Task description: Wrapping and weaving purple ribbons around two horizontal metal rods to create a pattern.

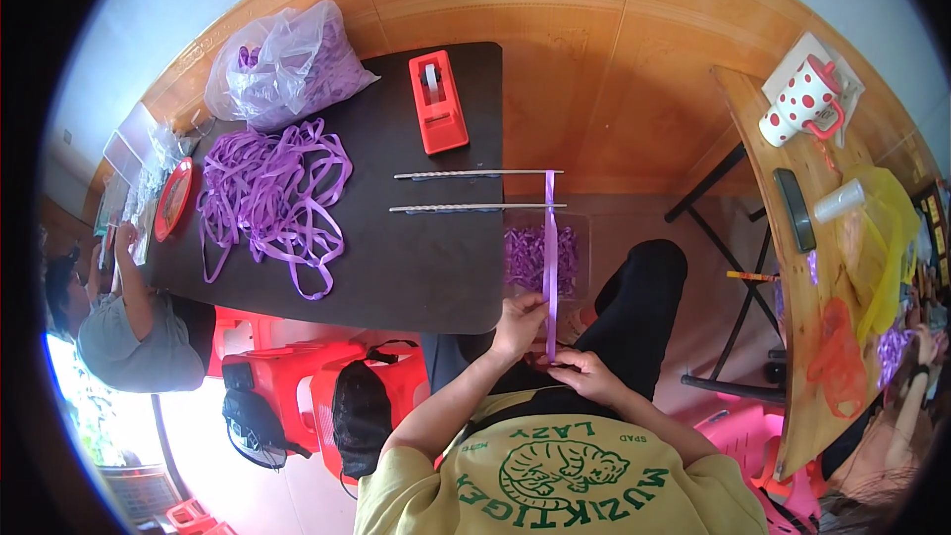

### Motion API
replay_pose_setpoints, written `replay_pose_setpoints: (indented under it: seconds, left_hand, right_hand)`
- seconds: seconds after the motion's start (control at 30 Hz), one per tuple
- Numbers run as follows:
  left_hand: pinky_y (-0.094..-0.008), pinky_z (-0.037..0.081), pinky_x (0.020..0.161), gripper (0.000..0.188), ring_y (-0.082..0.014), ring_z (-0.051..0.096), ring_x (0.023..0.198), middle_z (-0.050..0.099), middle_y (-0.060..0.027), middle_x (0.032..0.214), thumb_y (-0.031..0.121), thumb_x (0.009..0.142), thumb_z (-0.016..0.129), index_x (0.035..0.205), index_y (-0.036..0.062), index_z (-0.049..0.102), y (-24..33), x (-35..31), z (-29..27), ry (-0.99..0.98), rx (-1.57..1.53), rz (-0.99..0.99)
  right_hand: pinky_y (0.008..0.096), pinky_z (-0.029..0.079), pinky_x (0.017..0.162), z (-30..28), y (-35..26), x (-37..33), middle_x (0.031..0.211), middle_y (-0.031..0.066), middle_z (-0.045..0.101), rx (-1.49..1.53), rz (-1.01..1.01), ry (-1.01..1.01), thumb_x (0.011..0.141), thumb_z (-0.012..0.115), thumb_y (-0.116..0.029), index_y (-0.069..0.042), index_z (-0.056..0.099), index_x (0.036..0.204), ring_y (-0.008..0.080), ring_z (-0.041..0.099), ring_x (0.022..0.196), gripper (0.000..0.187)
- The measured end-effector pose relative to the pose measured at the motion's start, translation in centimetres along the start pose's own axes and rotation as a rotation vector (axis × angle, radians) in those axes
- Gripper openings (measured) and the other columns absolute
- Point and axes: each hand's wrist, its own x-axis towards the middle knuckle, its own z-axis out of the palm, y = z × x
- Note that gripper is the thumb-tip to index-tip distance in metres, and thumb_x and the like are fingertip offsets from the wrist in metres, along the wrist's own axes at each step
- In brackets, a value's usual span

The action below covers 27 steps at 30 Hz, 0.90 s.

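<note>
A flat purple ribbon (551, 267) runs from two thin metal rods toward my lap. The far rod (475, 174) and the near rod (466, 208) lie side by side, jutting past the table's right edge, and the ribbon passes at their tips. My left hand (519, 327) is closed in a pinch at the ribbon's left side. Just below, the fingers of my right hand (586, 374) pinch its lower end. Under the rods, a clear bin (584, 248) holds many short purple ribbon pieces. A tangled heap of purple ribbon (267, 188) covers the table's left part.
On the dark table (396, 277) are a red tape dispenser (439, 104) and a plastic bag of ribbon (292, 64). Red stools (297, 386) stand at the left. A wooden table (792, 337) at the right bears a spotted cup (800, 104). People sit on both sides.
</note>
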Motion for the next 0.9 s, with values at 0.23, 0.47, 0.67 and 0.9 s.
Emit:
replay_pose_setpoints:
  seconds: [0.23, 0.47, 0.67, 0.9]
  left_hand:
    - [-0.0204, 0.038, 0.048, 0.012, -0.0055, 0.052, 0.054, 0.062, -0.0006, 0.064, 0.006, 0.086, 0.061, 0.08, -0.0002, 0.07, 0.5, -0.8, -0.6, -0.078, 0.011, -0.276]
    - [-0.0226, 0.042, 0.044, 0.011, -0.0083, 0.054, 0.052, 0.063, -0.0046, 0.065, 0.01, 0.084, 0.067, 0.087, -0.0007, 0.07, -1.1, -1.1, -1.2, -0.236, 0.147, -0.339]
    - [-0.0198, 0.043, 0.047, 0.008, -0.0089, 0.058, 0.056, 0.065, -0.0041, 0.066, 0.007, 0.081, 0.067, 0.084, 0.0007, 0.069, -1.0, -2.4, -1.5, -0.33, 0.101, -0.394]
    - [-0.0183, 0.044, 0.049, 0.014, -0.0078, 0.058, 0.055, 0.066, -0.0045, 0.07, 0.007, 0.081, 0.068, 0.093, 0.0015, 0.07, -1.4, -4.4, -1.9, -0.252, -0.018, -0.471]
  right_hand:
    - [0.0228, 0.045, 0.071, -0.1, -1.5, -0.6, 0.091, 0.0045, 0.064, -0.041, -0.132, 0.09, 0.088, 0.062, -0.006, -0.002, 0.064, 0.11, 0.0078, 0.056, 0.079, 0.023]
    - [0.0205, 0.048, 0.072, -0.4, 0.2, -0.1, 0.096, 0.0032, 0.066, 0.165, -0.085, 0.056, 0.09, 0.06, -0.006, -0.002, 0.062, 0.114, 0.0041, 0.057, 0.079, 0.025]
    - [0.0251, 0.048, 0.079, -0.9, -0.6, 0.3, 0.097, 0.0092, 0.065, 0.402, -0.059, 0.044, 0.091, 0.057, -0.004, 0.0, 0.056, 0.12, 0.0119, 0.06, 0.084, 0.029]
    - [0.0267, 0.05, 0.076, -0.9, -0.5, 0.3, 0.091, 0.0115, 0.065, 0.433, 0.008, 0.093, 0.091, 0.055, -0.003, 0.001, 0.054, 0.117, 0.0158, 0.062, 0.082, 0.027]
